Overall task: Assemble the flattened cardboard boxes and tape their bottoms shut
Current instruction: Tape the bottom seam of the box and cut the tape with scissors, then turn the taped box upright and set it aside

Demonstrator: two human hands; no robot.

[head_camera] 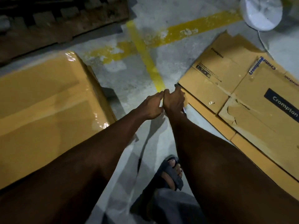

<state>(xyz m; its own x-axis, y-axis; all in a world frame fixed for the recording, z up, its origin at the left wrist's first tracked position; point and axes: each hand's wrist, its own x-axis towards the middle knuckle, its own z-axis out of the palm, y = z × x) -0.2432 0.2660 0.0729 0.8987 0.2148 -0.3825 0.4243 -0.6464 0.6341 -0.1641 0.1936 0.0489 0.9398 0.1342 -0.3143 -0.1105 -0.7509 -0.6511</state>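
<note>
An assembled cardboard box (45, 110) stands at the left, with glossy clear tape along its top and edges. A stack of flattened cardboard boxes (242, 88) printed "Crompton" lies on the floor at the right. My hands meet over the floor between them. My left hand (152, 107) pinches the top of a wide strip of clear tape (123, 180) that hangs down toward my foot. My right hand (174, 101) is curled round a thin tool (185, 110); its dark tip pokes out near the corner of the flat boxes.
A wooden pallet (61, 18) lies at the back left. A white round fan base (260, 13) with a cord sits at the back right. Yellow lines (145, 54) cross the grey concrete floor. My sandalled foot (171, 172) stands below my hands.
</note>
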